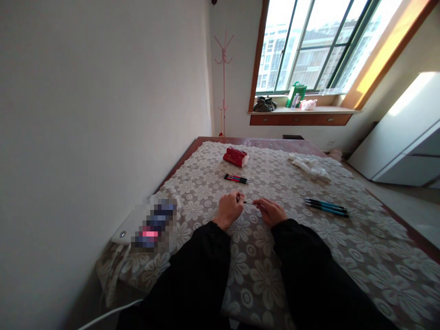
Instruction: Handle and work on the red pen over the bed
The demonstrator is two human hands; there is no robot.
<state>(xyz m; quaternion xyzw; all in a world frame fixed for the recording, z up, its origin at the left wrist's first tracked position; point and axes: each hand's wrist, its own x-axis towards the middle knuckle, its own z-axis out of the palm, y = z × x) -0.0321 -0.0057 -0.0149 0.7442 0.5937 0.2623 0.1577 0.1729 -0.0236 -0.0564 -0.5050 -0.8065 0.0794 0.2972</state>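
Observation:
My left hand (230, 208) is closed around a slim dark pen (249, 203), mostly covered by the fingers. From the other side, my right hand (272, 211) pinches the pen's thin, light end. Both hands are low over the flowered tablecloth, a small gap between them. Just beyond my left hand lie several red and black pens (237, 178), side by side. Several blue and black pens (326, 207) lie in a group to the right of my right hand. Whether the held pen is in separate pieces is too small to make out.
A red soft pack (235, 156) and a crumpled white plastic bag (309, 167) lie farther back on the tablecloth (192, 188). At the left, a white device (122, 231) with cables sits beside a blurred-out phone-like item (154, 227). A wall borders the left side.

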